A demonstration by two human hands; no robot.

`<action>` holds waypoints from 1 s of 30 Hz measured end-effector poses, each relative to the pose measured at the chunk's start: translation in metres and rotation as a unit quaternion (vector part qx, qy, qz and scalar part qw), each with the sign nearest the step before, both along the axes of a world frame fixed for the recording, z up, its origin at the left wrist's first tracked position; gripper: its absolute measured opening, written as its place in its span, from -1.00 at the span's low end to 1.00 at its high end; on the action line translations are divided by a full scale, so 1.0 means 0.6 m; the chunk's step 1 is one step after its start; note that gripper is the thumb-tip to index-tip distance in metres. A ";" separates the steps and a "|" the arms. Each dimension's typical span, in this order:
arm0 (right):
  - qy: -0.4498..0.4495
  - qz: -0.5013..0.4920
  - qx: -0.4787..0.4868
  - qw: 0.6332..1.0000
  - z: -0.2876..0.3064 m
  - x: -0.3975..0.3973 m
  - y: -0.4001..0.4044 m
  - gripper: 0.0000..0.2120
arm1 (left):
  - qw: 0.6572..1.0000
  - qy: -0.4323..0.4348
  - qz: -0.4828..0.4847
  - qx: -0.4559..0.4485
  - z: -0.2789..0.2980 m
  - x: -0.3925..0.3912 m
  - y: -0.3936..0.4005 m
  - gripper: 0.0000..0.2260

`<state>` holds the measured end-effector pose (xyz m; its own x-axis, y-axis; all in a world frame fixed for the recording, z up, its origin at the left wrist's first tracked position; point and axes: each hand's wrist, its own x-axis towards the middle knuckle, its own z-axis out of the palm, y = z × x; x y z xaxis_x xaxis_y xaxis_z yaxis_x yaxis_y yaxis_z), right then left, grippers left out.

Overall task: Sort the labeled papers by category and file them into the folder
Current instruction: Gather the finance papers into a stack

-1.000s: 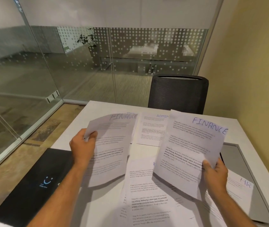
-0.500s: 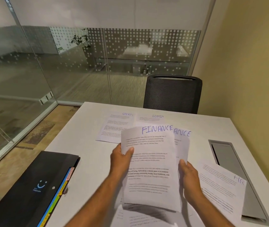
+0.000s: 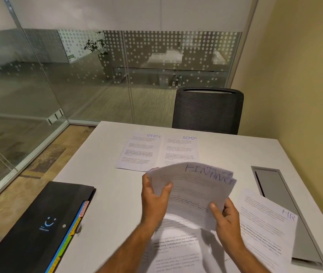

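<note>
Two FINANCE papers (image 3: 194, 190) are stacked together, held above the white table (image 3: 109, 174) and blurred by motion. My left hand (image 3: 154, 198) grips their left edge, thumb on top. My right hand (image 3: 225, 215) pinches their lower right corner. On the table's far side a SPORTS sheet (image 3: 139, 150) lies flat, with an ADMIN sheet (image 3: 180, 150) beside it. An HR sheet (image 3: 267, 221) rests at the right. One more printed sheet (image 3: 176, 247) lies under my hands. A closed black folder (image 3: 36, 227) with coloured tabs sits at the left.
A grey cable hatch (image 3: 280, 198) is set into the table at the right, partly under the HR sheet. A black mesh chair (image 3: 207, 111) stands at the far edge. Glass partitions run along the left and back, and a yellow wall is on the right.
The two FINANCE sheets, one per hand a second ago, have been brought together into one stack. The stack has since tilted flatter and lower over the table.
</note>
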<state>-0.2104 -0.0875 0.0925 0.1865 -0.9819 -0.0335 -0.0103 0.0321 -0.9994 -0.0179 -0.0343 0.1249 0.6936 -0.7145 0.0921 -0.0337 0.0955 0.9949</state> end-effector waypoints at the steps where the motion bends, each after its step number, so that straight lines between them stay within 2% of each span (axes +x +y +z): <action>1: -0.003 -0.002 0.013 1.000 -0.005 0.001 0.000 -0.74 | 1.000 -0.005 -0.010 0.001 -0.003 -0.002 0.003 -0.55; 4: 0.005 -0.005 0.048 0.999 -0.026 0.002 -0.003 -0.73 | 0.999 -0.013 -0.033 0.017 -0.027 -0.003 0.008 -0.52; 11: 0.029 -0.011 0.097 0.995 -0.058 0.010 -0.016 -0.60 | 0.990 0.042 -0.071 0.116 -0.098 0.004 -0.001 -0.56; 15: 0.072 -0.011 0.123 0.990 -0.081 0.011 -0.023 -0.59 | 0.980 0.025 -0.087 0.177 -0.141 0.011 -0.011 -0.55; 19: 0.197 0.024 0.125 0.972 -0.113 0.007 -0.035 -0.60 | 0.961 0.024 -0.115 0.251 -0.176 0.019 -0.023 -0.58; 22: 0.329 0.071 0.142 0.931 -0.148 0.000 -0.055 -0.54 | 0.932 -0.006 -0.133 0.337 -0.201 0.023 -0.032 -0.63; 25: 0.426 0.095 0.138 0.889 -0.164 -0.001 -0.076 -0.64 | 0.896 -0.075 -0.149 0.413 -0.210 0.027 -0.042 -0.67; 27: 0.412 0.092 0.121 0.899 -0.156 0.000 -0.088 -0.74 | 0.889 -0.093 -0.166 0.418 -0.204 0.028 -0.053 -0.70; 30: 0.404 0.068 0.106 0.906 -0.150 -0.006 -0.118 -0.89 | 0.899 -0.077 -0.188 0.389 -0.185 0.029 -0.076 -0.71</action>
<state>-0.2141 -0.1582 0.0025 0.1363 -0.9068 -0.3989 -0.7538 0.1663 -0.6357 -0.0006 -0.0800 0.0137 0.4114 -0.7853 -0.4627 -0.2866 -0.5934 0.7522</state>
